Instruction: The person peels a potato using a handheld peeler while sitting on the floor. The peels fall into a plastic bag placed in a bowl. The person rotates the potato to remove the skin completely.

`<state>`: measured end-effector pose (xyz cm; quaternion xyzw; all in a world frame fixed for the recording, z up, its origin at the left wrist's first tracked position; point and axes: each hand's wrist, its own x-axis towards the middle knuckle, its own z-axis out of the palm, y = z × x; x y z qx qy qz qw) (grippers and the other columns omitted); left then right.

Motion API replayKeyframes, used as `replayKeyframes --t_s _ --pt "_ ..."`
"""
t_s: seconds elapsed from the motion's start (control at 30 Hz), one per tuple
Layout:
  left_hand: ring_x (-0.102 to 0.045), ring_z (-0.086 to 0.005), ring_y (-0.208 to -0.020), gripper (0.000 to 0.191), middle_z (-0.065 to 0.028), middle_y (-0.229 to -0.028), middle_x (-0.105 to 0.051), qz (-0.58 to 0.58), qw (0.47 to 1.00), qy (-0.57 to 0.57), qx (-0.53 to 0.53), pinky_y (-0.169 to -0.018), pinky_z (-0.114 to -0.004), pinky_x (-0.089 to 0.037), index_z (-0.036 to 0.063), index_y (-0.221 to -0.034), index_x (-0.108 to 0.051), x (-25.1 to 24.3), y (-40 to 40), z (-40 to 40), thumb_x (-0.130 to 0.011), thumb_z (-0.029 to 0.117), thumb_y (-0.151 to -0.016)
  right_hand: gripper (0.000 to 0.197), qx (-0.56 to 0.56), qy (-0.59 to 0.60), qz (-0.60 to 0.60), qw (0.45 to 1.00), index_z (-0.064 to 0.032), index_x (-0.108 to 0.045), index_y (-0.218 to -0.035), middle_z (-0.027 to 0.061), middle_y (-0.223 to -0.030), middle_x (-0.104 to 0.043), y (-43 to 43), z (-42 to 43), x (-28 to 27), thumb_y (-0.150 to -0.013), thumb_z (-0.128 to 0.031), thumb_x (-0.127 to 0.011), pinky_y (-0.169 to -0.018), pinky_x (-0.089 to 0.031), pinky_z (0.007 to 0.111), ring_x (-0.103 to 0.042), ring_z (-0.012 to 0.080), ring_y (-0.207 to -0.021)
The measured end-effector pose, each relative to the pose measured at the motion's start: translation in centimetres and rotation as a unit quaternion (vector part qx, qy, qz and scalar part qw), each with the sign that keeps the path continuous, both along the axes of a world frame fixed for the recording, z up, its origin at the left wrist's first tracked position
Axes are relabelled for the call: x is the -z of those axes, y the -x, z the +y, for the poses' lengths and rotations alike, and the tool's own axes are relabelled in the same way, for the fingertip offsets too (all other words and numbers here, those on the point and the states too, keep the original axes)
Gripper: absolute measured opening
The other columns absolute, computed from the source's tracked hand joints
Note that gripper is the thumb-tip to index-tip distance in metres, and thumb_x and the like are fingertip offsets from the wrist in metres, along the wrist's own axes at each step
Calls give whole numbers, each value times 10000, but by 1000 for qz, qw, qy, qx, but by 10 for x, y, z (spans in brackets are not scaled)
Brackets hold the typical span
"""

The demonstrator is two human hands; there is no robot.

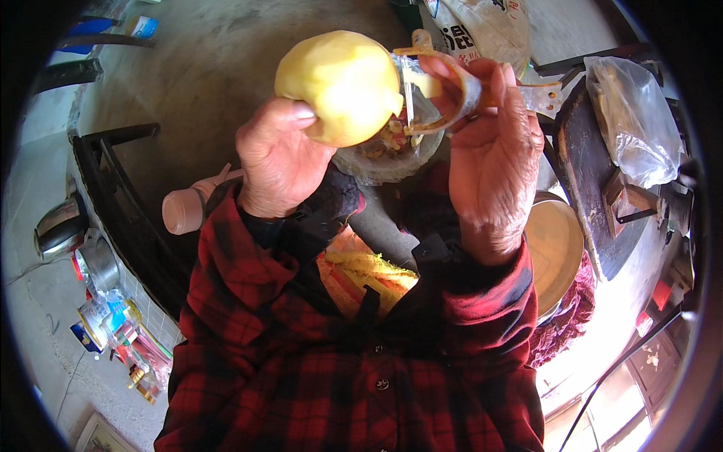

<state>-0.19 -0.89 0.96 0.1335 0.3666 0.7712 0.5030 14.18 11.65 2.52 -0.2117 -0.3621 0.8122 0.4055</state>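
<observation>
A large, round, pale yellow peeled fruit or vegetable (339, 85) is gripped in my left hand (285, 150), the thumb on its lower left side. My right hand (491, 152) holds a worn Y-shaped peeler (471, 93) by its frame and handle. The peeler's metal blade stands upright close to the fruit's right side, and a pale piece of peel hangs at the blade. Whether the blade touches the fruit I cannot tell. Below both hands on the floor is a bowl lined with clear plastic (390, 164), with peelings in it, partly hidden by the fruit.
A pink bottle (183, 210) lies left of my legs. At the right are a round wooden-coloured lid or basin (553, 254) and a dark board (587, 198) with a clear plastic bag (638, 124) on it. A printed sack (491, 28) lies beyond the bowl. A kettle (59, 226) stands far left.
</observation>
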Motion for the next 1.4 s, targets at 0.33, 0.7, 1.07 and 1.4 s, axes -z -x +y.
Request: replayKeyframes --t_s 0.33,0.7,1.07,1.4 --pt "-605 -191 -977 354 -81 -1036 -639 6 999 29 -35 -887 -356 -463 -26 -1115 -581 -3 -11 11 -548 125 -796 299 -43 -19 45 998 54 -572 -1036 152 -1102 -614 1 -3 3 -993 -211 -440 -958 -436 405 -600 302 -1075" --pt "-511 -297 -1206 715 -177 -1298 -524 104 993 17 57 -1041 -443 -388 -46 -1330 -412 -2 -11 12 -499 382 -765 251 -2 20 30 999 30 -628 -1005 129 -994 -664 -2 -4 4 -967 -186 -505 -828 -513 415 -653 330 -975" --pt "-537 -378 -1142 857 -184 -1304 -511 -25 983 -173 62 -961 -551 -434 -17 -1321 -445 17 4 -1 -414 654 -788 264 27 11 -27 999 58 -620 -991 186 -999 -666 -5 -3 1 -962 -183 -515 -787 -544 378 -662 339 -946" --pt "-510 -255 -1208 577 -111 -1273 -554 8 999 -37 16 -1047 -424 -386 9 -1297 -474 3 -3 5 -541 303 -805 321 -21 20 51 998 48 -560 -1086 198 -1165 -589 -1 -3 3 -984 -238 -457 -939 -455 440 -576 351 -1119"
